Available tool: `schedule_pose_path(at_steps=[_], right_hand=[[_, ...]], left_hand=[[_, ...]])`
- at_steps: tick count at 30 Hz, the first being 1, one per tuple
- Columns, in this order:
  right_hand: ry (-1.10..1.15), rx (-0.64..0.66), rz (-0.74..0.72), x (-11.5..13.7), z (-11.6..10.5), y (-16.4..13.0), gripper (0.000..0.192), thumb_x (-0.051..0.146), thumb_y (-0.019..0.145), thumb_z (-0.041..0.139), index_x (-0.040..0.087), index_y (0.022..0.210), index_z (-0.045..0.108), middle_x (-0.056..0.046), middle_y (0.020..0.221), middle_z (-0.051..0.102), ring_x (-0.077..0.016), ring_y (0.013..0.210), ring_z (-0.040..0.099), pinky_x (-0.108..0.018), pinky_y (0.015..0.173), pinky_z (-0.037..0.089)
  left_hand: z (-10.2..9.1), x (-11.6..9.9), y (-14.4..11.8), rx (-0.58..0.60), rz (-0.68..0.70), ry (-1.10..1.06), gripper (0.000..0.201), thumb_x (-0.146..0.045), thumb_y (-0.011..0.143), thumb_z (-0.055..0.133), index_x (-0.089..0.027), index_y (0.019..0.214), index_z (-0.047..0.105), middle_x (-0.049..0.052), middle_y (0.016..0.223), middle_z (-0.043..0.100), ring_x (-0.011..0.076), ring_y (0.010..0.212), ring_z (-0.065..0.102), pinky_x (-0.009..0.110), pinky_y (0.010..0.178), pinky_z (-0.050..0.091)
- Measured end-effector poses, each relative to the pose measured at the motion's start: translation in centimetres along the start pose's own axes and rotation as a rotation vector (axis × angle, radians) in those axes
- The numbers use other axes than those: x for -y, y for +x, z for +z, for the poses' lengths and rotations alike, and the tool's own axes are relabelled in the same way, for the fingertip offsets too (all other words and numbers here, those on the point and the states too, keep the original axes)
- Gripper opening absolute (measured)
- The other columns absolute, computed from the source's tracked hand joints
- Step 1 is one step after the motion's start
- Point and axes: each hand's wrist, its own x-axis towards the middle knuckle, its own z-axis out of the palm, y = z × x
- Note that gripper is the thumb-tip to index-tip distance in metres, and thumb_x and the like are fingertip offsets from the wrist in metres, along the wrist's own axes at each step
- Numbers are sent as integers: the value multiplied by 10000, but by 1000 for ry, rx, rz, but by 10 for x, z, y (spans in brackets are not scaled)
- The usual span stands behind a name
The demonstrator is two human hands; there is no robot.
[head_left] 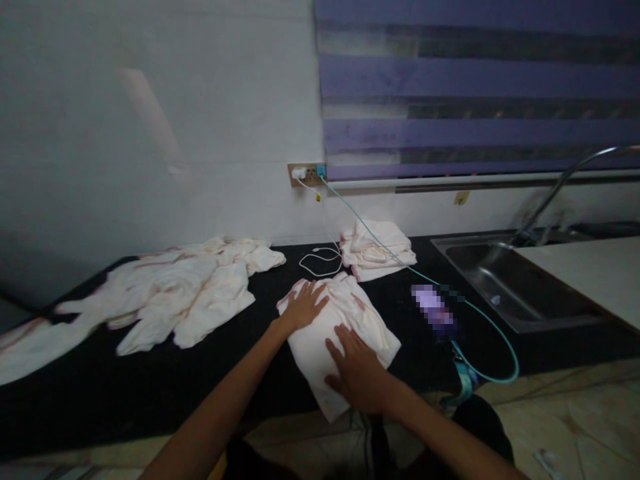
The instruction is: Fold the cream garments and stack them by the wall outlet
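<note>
A white cloth (320, 347) with reddish edging lies partly folded on the black counter in front of me, one corner hanging over the front edge. My left hand (304, 307) rests flat on its far left part, fingers spread. Nearer to me, my right hand (357, 370) lies on the cloth's right side with its fingers apart. Just behind it sits a folded stack of similar cloths (377, 247). To the left, a loose, crumpled heap of white cloths (185, 287) spreads over the counter.
A phone-like object (433, 307), blurred out, lies to the right with a teal cable (493, 320) looping past it. A white cable (320, 267) coils near the wall socket (311, 175). Further right are a steel sink (500, 287), a curved faucet (560, 180) and a pale board (590, 267).
</note>
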Motion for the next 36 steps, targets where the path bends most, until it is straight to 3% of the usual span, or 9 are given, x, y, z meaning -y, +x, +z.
schedule_pose_path(at_steps=[4, 10, 14, 17, 21, 25, 28, 32, 36], right_hand=[[62, 58, -202, -35, -29, -7, 613, 462, 1054, 527, 161, 1584, 450, -211, 1686, 315, -330, 1570, 300, -513, 1272, 297], [178, 138, -316, -66, -72, -6, 416, 332, 1107, 376, 219, 1436, 604, -107, 1587, 510, -227, 1482, 451, -454, 1227, 392], [109, 162, -248, -59, -83, -18, 475, 407, 1072, 483, 171, 1471, 587, -165, 1609, 471, -289, 1505, 423, -483, 1243, 369], [42, 191, -140, -46, -77, -34, 669, 492, 1033, 553, 152, 1599, 440, -225, 1682, 317, -359, 1567, 306, -543, 1259, 320], [28, 306, -79, -36, -64, -46, 1038, 624, 890, 719, 144, 1679, 245, -278, 1717, 101, -441, 1604, 81, -631, 1276, 196], [37, 372, -63, -36, -56, -45, 1298, 586, 715, 881, 133, 1691, 155, -298, 1712, -19, -479, 1592, -25, -660, 1275, 126], [5, 365, -61, -36, -51, -48, 1328, 464, 661, 930, 166, 1695, 150, -276, 1722, -34, -472, 1595, -30, -658, 1278, 103], [-12, 360, -77, -38, -54, -66, 1278, 420, 684, 917, 219, 1696, 163, -225, 1740, -6, -440, 1608, 2, -637, 1289, 110], [113, 389, -205, -43, -83, -76, 1173, 583, 785, 832, 235, 1696, 179, -179, 1745, 125, -395, 1614, 114, -585, 1299, 180]], left_hand=[[7, 1, -42, -51, -71, 178, 788, -596, 1036, 296, -81, 1631, 324, 305, 1666, 308, 480, 1565, 256, 689, 1213, 269], [16, -37, -116, -80, -201, 322, 970, -733, 961, 374, 31, 1557, 422, 406, 1556, 410, 581, 1449, 398, 700, 1117, 383], [-1, -36, -145, -38, -108, 246, 778, -646, 966, 481, -102, 1520, 527, 343, 1535, 489, 521, 1369, 534, 703, 1057, 459], [-14, -24, -158, -65, 112, 98, 687, -587, 955, 563, -232, 1540, 501, 221, 1643, 412, 424, 1492, 436, 657, 1166, 415], [-8, -19, -170, 51, 390, -21, 891, -544, 883, 703, -381, 1646, 273, 85, 1742, 245, 394, 1596, 238, 652, 1243, 327], [9, -24, -175, 147, 326, 30, 1093, -375, 781, 816, -375, 1670, 181, 95, 1766, 111, 439, 1612, 124, 712, 1247, 246], [9, -25, -181, 177, 318, 17, 1162, -395, 760, 841, -368, 1677, 128, 111, 1767, 57, 435, 1612, 131, 703, 1248, 249], [-12, -16, -200, 262, 418, -63, 1228, -573, 737, 837, -367, 1680, 79, 132, 1755, 121, 436, 1589, 227, 698, 1233, 295], [-45, -9, -207, 304, 557, -146, 946, -549, 896, 701, -410, 1665, 169, 43, 1723, 289, 332, 1574, 321, 561, 1283, 316]])
